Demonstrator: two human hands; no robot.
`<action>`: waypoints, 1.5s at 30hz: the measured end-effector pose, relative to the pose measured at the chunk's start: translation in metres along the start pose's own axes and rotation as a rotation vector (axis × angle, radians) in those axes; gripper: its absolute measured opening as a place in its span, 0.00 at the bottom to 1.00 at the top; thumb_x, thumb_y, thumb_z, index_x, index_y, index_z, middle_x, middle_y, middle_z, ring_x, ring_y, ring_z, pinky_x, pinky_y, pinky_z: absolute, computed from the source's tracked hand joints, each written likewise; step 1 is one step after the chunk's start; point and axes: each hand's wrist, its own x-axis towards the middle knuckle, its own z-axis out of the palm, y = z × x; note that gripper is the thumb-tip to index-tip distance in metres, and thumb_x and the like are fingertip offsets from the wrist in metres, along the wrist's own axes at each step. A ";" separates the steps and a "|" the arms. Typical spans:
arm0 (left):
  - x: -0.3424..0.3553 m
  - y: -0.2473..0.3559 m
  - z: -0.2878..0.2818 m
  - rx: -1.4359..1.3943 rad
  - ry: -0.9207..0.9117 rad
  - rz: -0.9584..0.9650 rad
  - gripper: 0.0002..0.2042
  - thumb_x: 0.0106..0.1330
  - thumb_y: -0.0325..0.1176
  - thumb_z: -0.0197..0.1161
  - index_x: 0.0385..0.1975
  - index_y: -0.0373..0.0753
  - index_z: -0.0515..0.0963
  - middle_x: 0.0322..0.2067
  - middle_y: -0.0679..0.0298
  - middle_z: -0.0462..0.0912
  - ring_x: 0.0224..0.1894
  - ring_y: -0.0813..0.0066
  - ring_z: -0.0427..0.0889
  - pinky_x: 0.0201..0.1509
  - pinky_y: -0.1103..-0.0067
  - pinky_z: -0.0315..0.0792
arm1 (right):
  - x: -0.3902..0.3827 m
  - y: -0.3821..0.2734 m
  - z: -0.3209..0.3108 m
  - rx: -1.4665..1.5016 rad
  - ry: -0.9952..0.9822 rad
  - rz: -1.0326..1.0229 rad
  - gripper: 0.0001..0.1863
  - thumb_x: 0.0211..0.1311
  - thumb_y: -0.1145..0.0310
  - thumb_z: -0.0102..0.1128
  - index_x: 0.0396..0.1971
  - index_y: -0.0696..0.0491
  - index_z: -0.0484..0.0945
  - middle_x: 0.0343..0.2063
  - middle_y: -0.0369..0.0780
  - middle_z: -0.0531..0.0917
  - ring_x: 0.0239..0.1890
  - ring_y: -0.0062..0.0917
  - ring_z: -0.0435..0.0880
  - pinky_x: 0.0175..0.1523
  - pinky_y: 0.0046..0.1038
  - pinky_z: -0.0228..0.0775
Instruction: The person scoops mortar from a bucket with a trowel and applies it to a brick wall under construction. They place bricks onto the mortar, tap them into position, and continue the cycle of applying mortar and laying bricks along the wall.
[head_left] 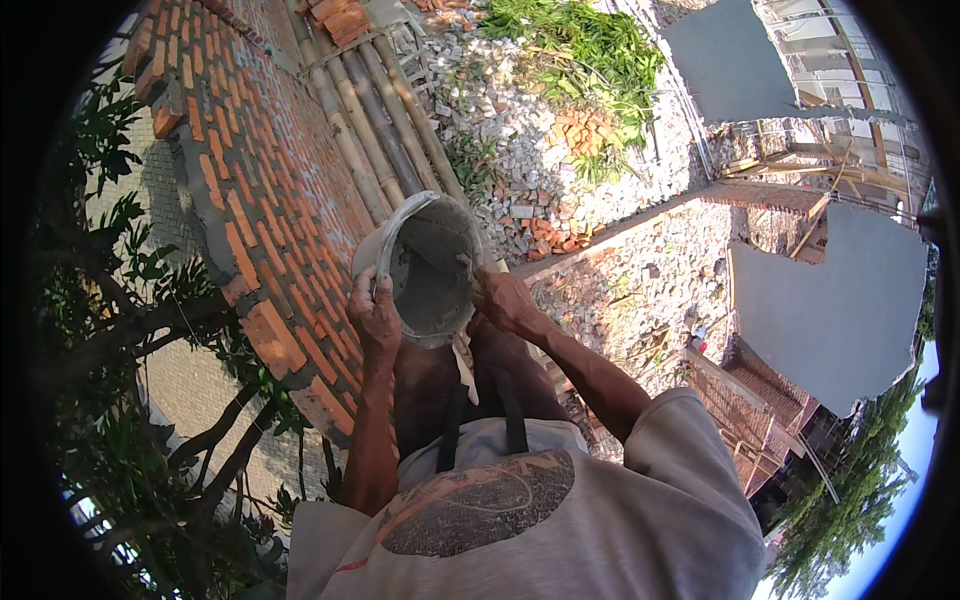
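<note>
Before the person's thighs, bucket [376,242]: held tilted, mouth turned up toward the person, grey mortar coating the inside.
Left hand [375,310]: gripping the bucket's rim at its left side, fingertips over the edge.
Right hand [506,299]: closed on the bucket's right edge, fingers curled; their exact hold is partly hidden.
Poles [366,125]: laid side by side, running away beyond the bucket.
Wall [262,225]: brick with grey joints, left of the poles.
Bricks [338,18]: piled at the poles' far end.
Rubble [515,185]: spread to the right, below green branches [600,60].
</note>
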 end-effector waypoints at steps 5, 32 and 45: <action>-0.011 -0.003 0.020 -0.228 -0.217 -0.147 0.19 0.69 0.46 0.59 0.39 0.31 0.73 0.27 0.67 0.74 0.29 0.81 0.69 0.33 0.78 0.67 | -0.063 -0.027 0.020 0.762 -0.089 0.324 0.27 0.51 0.57 0.70 0.38 0.62 0.67 0.31 0.55 0.79 0.35 0.53 0.80 0.40 0.45 0.72; 0.040 -0.128 0.035 0.048 -0.620 -0.524 0.30 0.72 0.47 0.51 0.62 0.27 0.60 0.43 0.50 0.79 0.33 0.67 0.82 0.31 0.74 0.79 | -0.030 0.198 0.039 0.829 0.803 0.576 0.21 0.49 0.61 0.64 0.37 0.62 0.74 0.25 0.51 0.79 0.29 0.46 0.78 0.38 0.43 0.70; -0.013 -0.263 0.010 0.369 -0.638 -0.700 0.14 0.71 0.40 0.54 0.36 0.33 0.75 0.29 0.61 0.79 0.27 0.73 0.79 0.26 0.76 0.74 | -0.292 0.412 0.095 0.054 0.723 1.400 0.21 0.51 0.60 0.63 0.39 0.62 0.74 0.35 0.56 0.82 0.40 0.50 0.82 0.47 0.41 0.74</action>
